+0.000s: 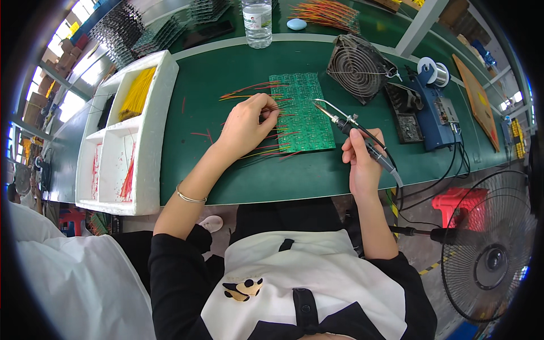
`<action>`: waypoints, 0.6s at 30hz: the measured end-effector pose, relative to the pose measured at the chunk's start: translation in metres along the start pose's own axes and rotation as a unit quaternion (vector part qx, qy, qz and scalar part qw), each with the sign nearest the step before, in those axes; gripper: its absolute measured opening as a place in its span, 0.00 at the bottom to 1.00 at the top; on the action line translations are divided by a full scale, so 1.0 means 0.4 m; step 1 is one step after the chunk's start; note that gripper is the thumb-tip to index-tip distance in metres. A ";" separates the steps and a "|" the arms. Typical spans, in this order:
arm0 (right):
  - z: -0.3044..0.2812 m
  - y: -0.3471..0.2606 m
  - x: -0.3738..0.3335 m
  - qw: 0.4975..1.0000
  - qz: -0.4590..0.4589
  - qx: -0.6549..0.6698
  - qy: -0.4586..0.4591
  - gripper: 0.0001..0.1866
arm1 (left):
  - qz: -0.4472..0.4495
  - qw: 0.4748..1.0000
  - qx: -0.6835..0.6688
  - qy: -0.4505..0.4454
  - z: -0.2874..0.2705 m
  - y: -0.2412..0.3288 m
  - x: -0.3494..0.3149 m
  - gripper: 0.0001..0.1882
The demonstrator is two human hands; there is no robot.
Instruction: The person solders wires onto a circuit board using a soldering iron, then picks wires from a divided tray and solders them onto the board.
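Note:
A green circuit board panel (310, 116) lies on the green-topped bench, with several red and yellow wires (245, 92) sticking out past its left edge. At that edge my left hand (253, 120) is closed, thumb and fingers pinched around a thin dark red wire that is partly hidden. My right hand (364, 161) grips a soldering iron (343, 124) like a pen. A thin metal solder feed tube runs beside its tip, which points at the board's right half and looks slightly above it. A cable trails from the iron's rear end.
A white foam box (106, 136) with yellow, black and red wires stands at left. Behind the board are a square fan (360, 65) and a water bottle (258, 24). At right sit a blue soldering station (439, 107) and solder spool (433, 72). A round fan (492, 263) stands lower right.

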State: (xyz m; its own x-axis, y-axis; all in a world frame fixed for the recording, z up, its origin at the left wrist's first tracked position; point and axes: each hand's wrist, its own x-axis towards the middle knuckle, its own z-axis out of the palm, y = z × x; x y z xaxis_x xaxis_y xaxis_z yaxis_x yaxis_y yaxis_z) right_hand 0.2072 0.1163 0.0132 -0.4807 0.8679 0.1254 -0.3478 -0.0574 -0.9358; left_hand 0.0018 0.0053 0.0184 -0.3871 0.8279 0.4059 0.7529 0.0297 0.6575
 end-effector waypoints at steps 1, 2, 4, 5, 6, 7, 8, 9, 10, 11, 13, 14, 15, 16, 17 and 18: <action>-0.001 0.005 -0.001 1.000 -0.004 -0.001 -0.004 0.09 | 0.000 1.000 -0.001 0.000 -0.001 -0.001 0.000 0.05; 0.000 0.007 -0.003 1.000 -0.004 -0.001 -0.004 0.09 | -0.006 1.000 0.008 -0.015 -0.002 -0.001 0.000 0.06; 0.001 0.009 -0.004 1.000 -0.007 -0.014 -0.010 0.09 | -0.012 0.999 0.016 -0.030 -0.006 0.009 -0.001 0.06; 0.001 0.008 -0.004 1.000 -0.007 -0.014 -0.009 0.09 | -0.029 0.999 0.019 -0.032 -0.011 0.021 -0.001 0.07; 0.002 0.007 -0.004 1.000 -0.006 -0.010 -0.008 0.09 | -0.046 0.998 0.022 -0.033 -0.013 0.027 -0.001 0.07; 0.002 0.006 -0.003 1.000 -0.005 -0.006 -0.006 0.09 | -0.046 0.998 0.022 -0.034 -0.013 0.024 -0.001 0.07; 0.003 0.004 -0.004 1.000 -0.005 -0.006 -0.005 0.09 | -0.045 0.999 -0.008 -0.022 -0.013 0.021 -0.001 0.08; 0.004 0.002 -0.005 1.000 -0.004 -0.003 -0.004 0.09 | -0.043 0.998 -0.038 -0.010 -0.013 0.017 -0.001 0.08; 0.005 0.001 -0.005 1.000 -0.004 0.001 -0.002 0.08 | -0.043 0.998 -0.039 -0.011 -0.011 0.012 0.000 0.08; 0.004 0.001 -0.005 1.000 -0.004 0.001 -0.002 0.08 | -0.052 0.997 -0.062 -0.007 -0.009 0.006 0.000 0.07; 0.002 0.003 -0.004 1.000 -0.005 0.003 0.000 0.08 | -0.062 0.994 -0.086 -0.003 -0.009 0.006 0.002 0.06; 0.002 0.004 -0.004 1.000 -0.005 0.003 0.000 0.08 | -0.064 0.996 -0.069 -0.005 -0.011 0.009 0.003 0.06; 0.002 0.004 -0.005 1.000 -0.006 -0.004 0.000 0.08 | -0.066 0.996 -0.053 -0.007 -0.011 0.011 0.004 0.05; 0.003 0.005 -0.005 1.000 -0.007 -0.010 0.000 0.07 | -0.067 0.996 -0.053 -0.006 -0.010 0.012 0.003 0.05; 0.003 0.005 -0.006 1.000 -0.007 -0.011 0.000 0.07 | -0.058 0.997 -0.041 -0.003 -0.007 0.014 0.001 0.04; 0.005 0.005 -0.007 1.000 -0.009 -0.014 -0.001 0.07 | -0.050 0.998 -0.029 0.001 -0.005 0.015 0.000 0.04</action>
State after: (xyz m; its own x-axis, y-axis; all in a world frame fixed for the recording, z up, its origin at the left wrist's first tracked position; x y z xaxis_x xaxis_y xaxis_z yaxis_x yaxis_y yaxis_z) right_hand 0.2062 0.1129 0.0118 -0.4756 0.8680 0.1428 -0.3329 -0.0274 -0.9425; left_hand 0.0051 0.0042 0.0236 -0.4597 0.8215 0.3375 0.6779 0.0790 0.7309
